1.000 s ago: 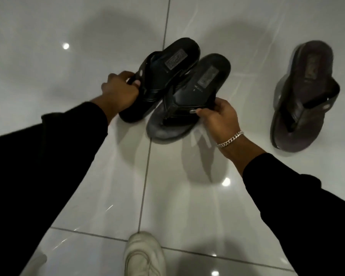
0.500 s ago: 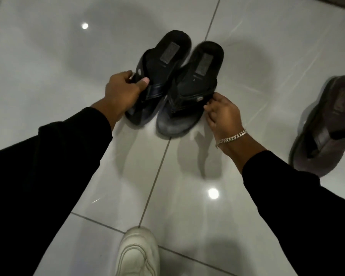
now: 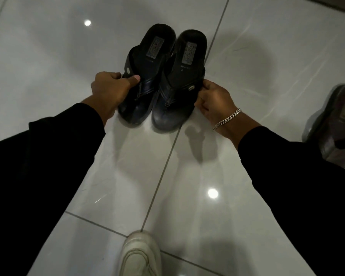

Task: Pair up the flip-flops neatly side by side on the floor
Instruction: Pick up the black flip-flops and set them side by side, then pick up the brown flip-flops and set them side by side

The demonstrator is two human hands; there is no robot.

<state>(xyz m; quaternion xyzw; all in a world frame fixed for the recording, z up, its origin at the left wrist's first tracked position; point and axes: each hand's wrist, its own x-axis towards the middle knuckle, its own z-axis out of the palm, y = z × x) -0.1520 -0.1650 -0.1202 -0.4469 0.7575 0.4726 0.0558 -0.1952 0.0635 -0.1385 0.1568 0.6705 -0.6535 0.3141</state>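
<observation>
Just above the middle of the frame, two black flip-flops sit side by side on the glossy pale tiled floor (image 3: 267, 56), toes toward the bottom of the frame and heels toward the top. The left black flip-flop (image 3: 147, 76) and the right black flip-flop (image 3: 179, 86) touch along their inner edges; the right one lies on a grout line that runs diagonally down the frame. Each has a rectangular label on its heel bed.

From the left edge a black sleeve (image 3: 48, 166) leads to the left hand (image 3: 110, 88), which grips the outer side of the left black flip-flop: the thumb lies across the strap while the curled fingers wrap the outer edge, pressed together. From the right a second black sleeve leads to the right hand (image 3: 213, 100), which wears a silver chain bracelet (image 3: 227, 118). Its fingertips pinch the outer strap and edge of the right black flip-flop, fingers bunched close.

At the right edge of the frame, well apart from the pair, lies a brown flip-flop (image 3: 335, 124), blurred and partly cut off. At the bottom centre, the toe of a white sneaker (image 3: 139, 255) rests on the tiles
</observation>
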